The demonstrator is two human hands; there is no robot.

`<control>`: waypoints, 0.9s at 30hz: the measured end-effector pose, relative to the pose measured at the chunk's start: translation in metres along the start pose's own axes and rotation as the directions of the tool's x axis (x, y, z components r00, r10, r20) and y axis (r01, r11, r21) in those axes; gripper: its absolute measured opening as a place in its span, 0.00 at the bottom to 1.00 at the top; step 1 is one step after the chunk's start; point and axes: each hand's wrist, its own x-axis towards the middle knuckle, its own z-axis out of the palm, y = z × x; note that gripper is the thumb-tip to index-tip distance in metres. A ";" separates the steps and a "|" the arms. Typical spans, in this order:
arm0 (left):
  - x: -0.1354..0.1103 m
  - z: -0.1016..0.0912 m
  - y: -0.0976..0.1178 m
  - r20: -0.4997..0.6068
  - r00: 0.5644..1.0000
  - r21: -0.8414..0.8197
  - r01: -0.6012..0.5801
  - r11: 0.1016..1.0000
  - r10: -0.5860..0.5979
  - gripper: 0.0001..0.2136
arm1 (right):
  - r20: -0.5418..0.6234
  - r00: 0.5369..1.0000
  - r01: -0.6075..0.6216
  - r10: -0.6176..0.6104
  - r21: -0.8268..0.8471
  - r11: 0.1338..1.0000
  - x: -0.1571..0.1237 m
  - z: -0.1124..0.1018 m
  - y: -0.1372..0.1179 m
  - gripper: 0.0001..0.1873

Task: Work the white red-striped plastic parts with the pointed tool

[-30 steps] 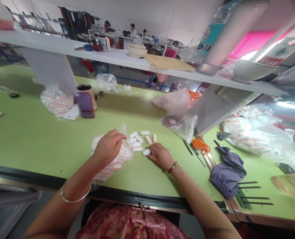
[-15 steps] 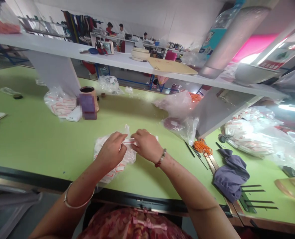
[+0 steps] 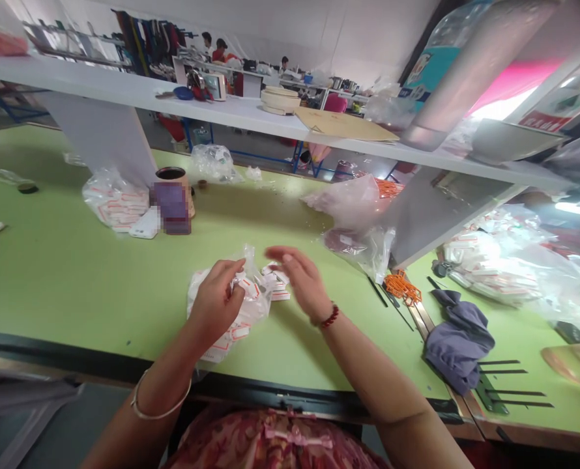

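Note:
A clear plastic bag (image 3: 253,311) of white tags with red-orange print lies on the green table in front of me. Over its left part, my left hand (image 3: 217,296) is closed, with the fingers curled at the bag's upper edge; its fingertips are partly hidden. A small loose pile of white tags (image 3: 279,285) with red lines rests just right of the bag. Beside and slightly above that pile is my right hand (image 3: 304,280), open and holding nothing, its outstretched fingers a little blurred.
Another bag of tags (image 3: 116,200) stands back left beside a cup (image 3: 175,202) and a white card (image 3: 145,223). Orange loops (image 3: 402,288), a purple-grey cloth (image 3: 460,342) and a large bag of tags (image 3: 490,267) lie to the right. A shelf (image 3: 251,120) crosses behind; people sit beyond.
The white strip that was between both hands has left them. My right hand has opened and moved right, uncovering the tag pile. My left hand stays over the bag.

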 end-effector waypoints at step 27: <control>-0.012 0.020 -0.002 -0.109 0.990 -0.018 -0.086 0.996 0.084 0.17 | -0.240 0.968 -0.023 0.075 0.212 0.977 0.000 0.016 0.018 0.11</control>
